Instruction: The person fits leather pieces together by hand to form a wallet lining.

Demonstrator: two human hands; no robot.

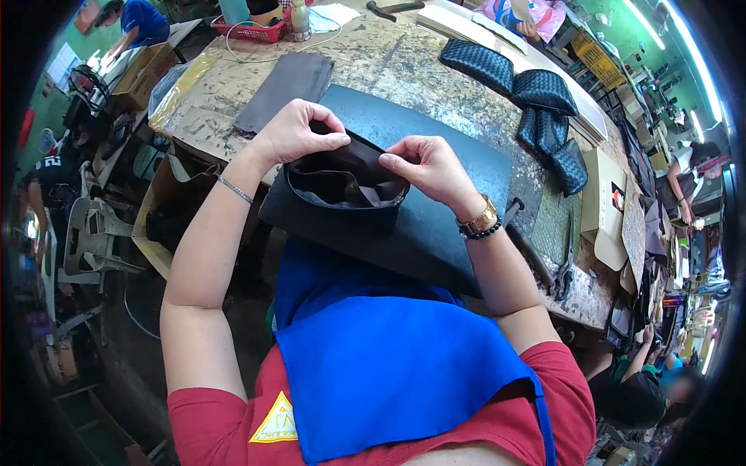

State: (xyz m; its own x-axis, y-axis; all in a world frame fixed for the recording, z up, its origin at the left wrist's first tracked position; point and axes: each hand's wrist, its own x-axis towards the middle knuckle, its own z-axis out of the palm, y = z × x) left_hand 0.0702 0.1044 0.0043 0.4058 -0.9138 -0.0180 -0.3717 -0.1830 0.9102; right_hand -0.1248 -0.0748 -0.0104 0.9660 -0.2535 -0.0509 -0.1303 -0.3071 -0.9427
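Observation:
A black pouch-like bag (353, 217) with a dark brown lining stands with its mouth toward me. My left hand (299, 133) pinches the far left part of its rim between thumb and fingers. On the right side of the rim, my right hand (429, 167) is closed in a similar pinch. Between the hands the mouth gapes, and folds of lining show inside. Beneath the bag lies a large dark board (458, 210) that juts over the table's near edge. Dark leather sheets (287, 87) are stacked just beyond my left hand.
Black woven-pattern pieces (544, 91) lie on the worn worktable (381, 66). A hammer (531, 252) and scissors (567, 272) are to the right, near a cardboard piece (600, 198). A red basket (260, 31) stands at the back. Other people work around the room.

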